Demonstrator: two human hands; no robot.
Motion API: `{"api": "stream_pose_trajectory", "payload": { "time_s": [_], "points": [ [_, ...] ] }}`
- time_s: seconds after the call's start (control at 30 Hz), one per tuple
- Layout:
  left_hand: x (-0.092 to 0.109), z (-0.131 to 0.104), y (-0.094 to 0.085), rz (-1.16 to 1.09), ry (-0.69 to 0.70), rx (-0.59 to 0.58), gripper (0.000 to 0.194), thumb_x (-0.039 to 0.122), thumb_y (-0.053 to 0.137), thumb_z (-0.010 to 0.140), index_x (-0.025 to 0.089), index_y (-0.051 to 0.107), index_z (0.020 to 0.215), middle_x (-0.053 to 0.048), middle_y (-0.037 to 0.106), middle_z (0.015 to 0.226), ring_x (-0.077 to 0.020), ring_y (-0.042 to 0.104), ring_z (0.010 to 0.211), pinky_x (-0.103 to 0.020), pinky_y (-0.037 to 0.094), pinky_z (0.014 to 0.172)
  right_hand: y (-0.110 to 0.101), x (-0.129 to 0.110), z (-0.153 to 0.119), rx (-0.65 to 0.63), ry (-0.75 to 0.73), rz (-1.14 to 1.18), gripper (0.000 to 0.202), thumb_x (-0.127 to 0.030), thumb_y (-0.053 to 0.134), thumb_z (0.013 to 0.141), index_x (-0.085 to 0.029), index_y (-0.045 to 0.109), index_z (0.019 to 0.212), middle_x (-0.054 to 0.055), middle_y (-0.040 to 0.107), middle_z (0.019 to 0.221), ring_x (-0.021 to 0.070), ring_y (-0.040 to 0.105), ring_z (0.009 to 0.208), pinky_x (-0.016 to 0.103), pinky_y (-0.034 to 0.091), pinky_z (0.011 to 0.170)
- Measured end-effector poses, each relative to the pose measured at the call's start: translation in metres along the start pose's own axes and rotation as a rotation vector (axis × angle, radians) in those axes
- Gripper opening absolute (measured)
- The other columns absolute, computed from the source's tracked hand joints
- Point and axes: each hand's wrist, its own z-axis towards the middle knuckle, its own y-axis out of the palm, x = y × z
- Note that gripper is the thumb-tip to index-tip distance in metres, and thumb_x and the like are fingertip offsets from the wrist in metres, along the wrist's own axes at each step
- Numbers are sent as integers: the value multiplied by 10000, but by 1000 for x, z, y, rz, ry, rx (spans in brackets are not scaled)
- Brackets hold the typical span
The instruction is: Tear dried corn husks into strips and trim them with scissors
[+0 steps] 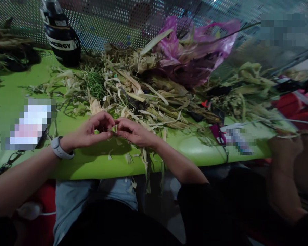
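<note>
My left hand (97, 130), with a pale watch (60, 148) on its wrist, has thumb and fingers curled into a pinch. Touching or nearly touching its fingertips, my right hand (135, 132) is pinched too. A small greenish piece (114, 129) shows between the fingertips of both hands; it is too small to name. Just behind my hands spreads a heap of dry leaves and stalks (143, 106), with a green feathery sprig (96, 85) in it. Loose strips (145, 164) hang over the table's front edge below my right hand.
The green table (92, 167) bears a phone (30, 124) at left and a black bottle (63, 44) at the back. Behind the heap sits a pink plastic bag (195, 58) against a perforated metal screen (102, 20). At right, another person's hand (284, 147) is near a pale strand.
</note>
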Motion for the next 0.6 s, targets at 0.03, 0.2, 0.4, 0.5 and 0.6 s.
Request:
{"api": "stream_pose_trajectory", "payload": {
  "time_s": [0.03, 0.2, 0.4, 0.5, 0.6],
  "points": [
    [-1, -1, 0, 35, 22, -5, 218, 208, 673, 835, 157, 554, 1010, -24, 595, 845, -112, 590, 720, -227, 498, 641, 1, 0, 0, -8, 10, 20, 191, -337, 482, 967, -192, 479, 844, 69, 557, 1044, 160, 530, 965, 345, 437, 874],
    [0, -2, -2, 129, 83, 47, 309, 197, 657, 827, 165, 546, 1114, -27, 607, 852, -127, 596, 742, -239, 500, 650, 5, 0, 1, -28, 28, 100, 178, -335, 487, 964, -189, 497, 861, 17, 516, 885, 130, 500, 822, 300, 431, 793],
    [-2, 1, 5, 289, 41, 155, 233, 171, 588, 812, 157, 547, 1041, 2, 587, 728, -113, 552, 614, -215, 421, 531, 8, 4, 2, 17, -76, -14, 192, -337, 492, 964, -187, 514, 848, 53, 521, 934, 168, 512, 924, 333, 427, 849],
    [-9, 2, 9, 418, 42, 235, 212, 168, 580, 821, 159, 548, 1031, 64, 485, 586, -80, 436, 487, -199, 333, 468, 9, 6, 3, 32, -52, -95, 200, -343, 480, 968, -187, 519, 849, 75, 509, 1000, 181, 506, 974, 350, 428, 880],
    [-16, 2, 10, 474, 47, 255, 209, 193, 573, 858, 160, 540, 1062, 94, 417, 526, -71, 367, 444, -199, 276, 447, 9, 7, 3, 45, -54, -84, 199, -342, 494, 964, -184, 523, 847, 73, 510, 1000, 180, 512, 987, 351, 429, 889]
  ]
}}
